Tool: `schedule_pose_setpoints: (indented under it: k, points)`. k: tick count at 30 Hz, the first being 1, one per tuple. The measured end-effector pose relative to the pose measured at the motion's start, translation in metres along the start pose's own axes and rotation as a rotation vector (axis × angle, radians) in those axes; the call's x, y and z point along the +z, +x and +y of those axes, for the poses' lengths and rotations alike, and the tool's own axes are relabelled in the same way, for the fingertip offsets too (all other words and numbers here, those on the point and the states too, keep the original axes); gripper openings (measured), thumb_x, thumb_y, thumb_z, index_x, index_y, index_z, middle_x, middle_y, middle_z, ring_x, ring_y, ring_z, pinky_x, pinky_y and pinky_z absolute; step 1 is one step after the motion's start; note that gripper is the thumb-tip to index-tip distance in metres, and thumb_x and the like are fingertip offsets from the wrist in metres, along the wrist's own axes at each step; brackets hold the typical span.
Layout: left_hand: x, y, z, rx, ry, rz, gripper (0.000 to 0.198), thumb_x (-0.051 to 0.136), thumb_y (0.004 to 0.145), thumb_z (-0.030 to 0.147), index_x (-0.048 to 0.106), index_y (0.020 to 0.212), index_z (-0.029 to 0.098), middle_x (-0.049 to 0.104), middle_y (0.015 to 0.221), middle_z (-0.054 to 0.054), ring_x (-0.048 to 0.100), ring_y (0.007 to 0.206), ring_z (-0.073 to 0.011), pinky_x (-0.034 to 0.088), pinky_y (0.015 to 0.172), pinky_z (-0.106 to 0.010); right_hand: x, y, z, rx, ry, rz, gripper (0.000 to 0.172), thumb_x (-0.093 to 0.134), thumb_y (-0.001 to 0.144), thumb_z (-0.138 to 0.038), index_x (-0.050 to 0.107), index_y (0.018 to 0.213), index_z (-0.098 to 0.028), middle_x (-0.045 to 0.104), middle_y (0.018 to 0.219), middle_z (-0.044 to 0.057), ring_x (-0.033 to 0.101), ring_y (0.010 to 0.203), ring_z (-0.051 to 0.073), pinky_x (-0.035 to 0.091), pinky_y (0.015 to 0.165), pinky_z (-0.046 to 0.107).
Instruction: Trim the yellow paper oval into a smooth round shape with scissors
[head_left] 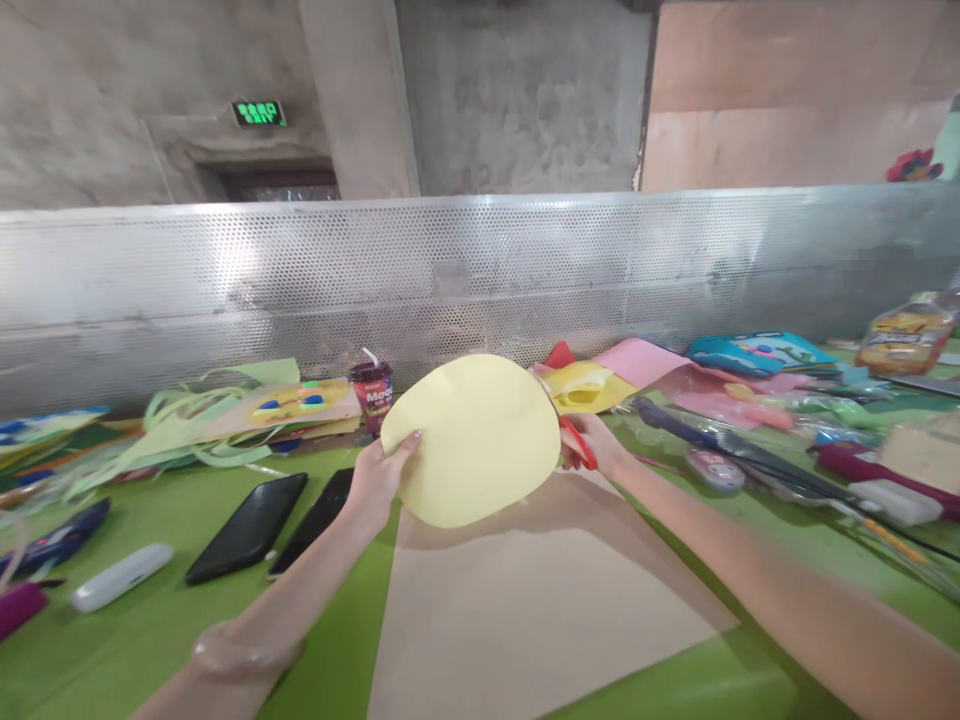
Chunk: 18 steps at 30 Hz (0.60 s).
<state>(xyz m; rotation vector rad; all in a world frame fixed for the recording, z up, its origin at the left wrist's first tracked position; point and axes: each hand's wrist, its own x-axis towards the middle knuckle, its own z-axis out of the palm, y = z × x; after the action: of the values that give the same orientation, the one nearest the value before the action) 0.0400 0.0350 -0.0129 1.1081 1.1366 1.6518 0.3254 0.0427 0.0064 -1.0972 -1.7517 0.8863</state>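
A rounded pale yellow sheet of paper (480,440) is held up over the table. My left hand (386,468) pinches its left edge, thumb on the near face and the other fingers behind. At the paper's right edge, my right hand (590,442) is closed round red-handled scissors (577,443). The paper and my hand hide most of the blades. Below lies a large beige sheet (525,610), flat on the green table and shaded by the yellow paper.
Two black phones (247,527) and a white oblong device (122,577) lie left. A drink cup (371,395) stands behind the paper, beside green paper strips (187,415). Coloured sheets, an umbrella-like dark object (720,445) and a bottle (906,335) are right. A perforated metal panel (337,270) borders the back.
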Motion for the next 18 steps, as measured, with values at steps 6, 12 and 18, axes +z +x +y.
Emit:
schedule_pose_setpoints:
  k: [6, 12, 18]
  points:
    - [-0.0004, -0.0010, 0.0003, 0.010, -0.008, 0.011, 0.034, 0.072, 0.060, 0.031, 0.065, 0.088, 0.013, 0.067, 0.093, -0.010, 0.063, 0.079, -0.0230, 0.050, 0.073, -0.035, -0.0003, -0.0004, 0.0003, 0.015, -0.009, 0.018, 0.018, 0.050, 0.072, -0.032, 0.051, 0.064, -0.015, 0.049, 0.036, -0.004, 0.046, 0.032, 0.009, 0.033, 0.033, 0.018]
    - [-0.0003, -0.0019, 0.0013, 0.004, -0.008, 0.004, 0.035, 0.071, 0.061, 0.032, 0.065, 0.089, 0.012, 0.065, 0.096, -0.012, 0.062, 0.082, -0.0238, 0.049, 0.076, -0.036, -0.0012, -0.0005, 0.0005, 0.043, 0.030, -0.004, 0.020, 0.052, 0.071, -0.033, 0.050, 0.062, -0.015, 0.048, 0.037, -0.004, 0.048, 0.033, 0.009, 0.034, 0.033, 0.017]
    - [0.0008, -0.0024, 0.0023, 0.000, -0.042, 0.002, 0.034, 0.071, 0.062, 0.030, 0.064, 0.090, 0.012, 0.066, 0.095, -0.011, 0.063, 0.081, -0.0231, 0.050, 0.074, -0.035, -0.0016, 0.0010, 0.0043, 0.050, 0.030, 0.003, 0.022, 0.053, 0.071, -0.034, 0.049, 0.059, -0.016, 0.047, 0.036, -0.004, 0.048, 0.033, 0.010, 0.035, 0.033, 0.018]
